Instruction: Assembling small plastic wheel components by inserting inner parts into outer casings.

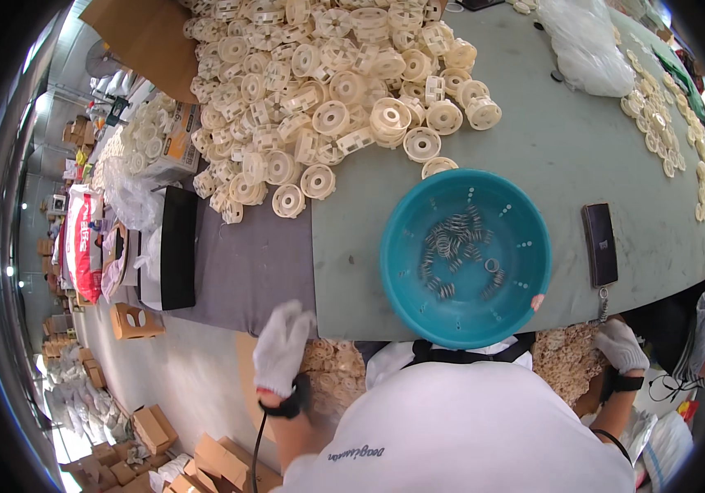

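Note:
My left hand [281,349], in a white glove, is at the front table edge with its fingers apart and nothing visible in it. Beside it, below the table edge, is a container of cream plastic parts [332,374]. My right hand [623,347], also gloved, is at the edge of a box of small tan pieces [567,361]; its fingers are too unclear to read. Between my hands, a round teal basin [401,283] rests at the table's front edge, touching neither. Several small metal coil springs [448,243] lie loose in its bottom.
A large heap of cream plastic spools [332,119] covers the far left of the table [352,271]. Right of the basin lies a dark phone [602,246] with a chain. Flat cream rings [656,123] and a clear plastic bag [586,49] are farther right. Cardboard boxes [225,464] stand lower left.

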Motion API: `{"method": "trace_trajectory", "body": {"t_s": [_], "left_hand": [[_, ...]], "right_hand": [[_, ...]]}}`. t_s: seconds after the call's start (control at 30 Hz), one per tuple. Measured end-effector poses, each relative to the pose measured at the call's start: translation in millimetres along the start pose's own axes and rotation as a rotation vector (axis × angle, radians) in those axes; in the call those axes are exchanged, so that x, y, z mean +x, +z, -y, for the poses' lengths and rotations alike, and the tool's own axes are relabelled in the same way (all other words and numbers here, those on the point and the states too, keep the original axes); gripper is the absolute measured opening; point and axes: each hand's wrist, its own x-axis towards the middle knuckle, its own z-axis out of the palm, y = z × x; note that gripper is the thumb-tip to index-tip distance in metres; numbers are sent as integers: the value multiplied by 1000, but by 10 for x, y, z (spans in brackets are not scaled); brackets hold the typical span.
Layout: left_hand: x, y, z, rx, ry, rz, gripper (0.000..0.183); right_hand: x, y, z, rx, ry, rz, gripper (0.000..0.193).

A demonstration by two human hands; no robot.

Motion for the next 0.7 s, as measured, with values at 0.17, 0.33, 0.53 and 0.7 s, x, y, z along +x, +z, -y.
{"method": "trace_trajectory", "body": {"t_s": [0.17,0.33,0.53,0.7], "left_hand": [[1193,604,-467,14,392,-254,42],[1872,859,-448,588,471,-471,31],[1281,916,-608,-1331,255,268,18],[437,927,-1290,-1609,48,696,28]], "right_hand": [[-38,-597,1501,519,-420,-54,34],[-88,-529,1982,720,-572,7,34],[-24,-335,1890,716,-626,-86,32],[95,-298,2488,788,-940,-349,41]]}}
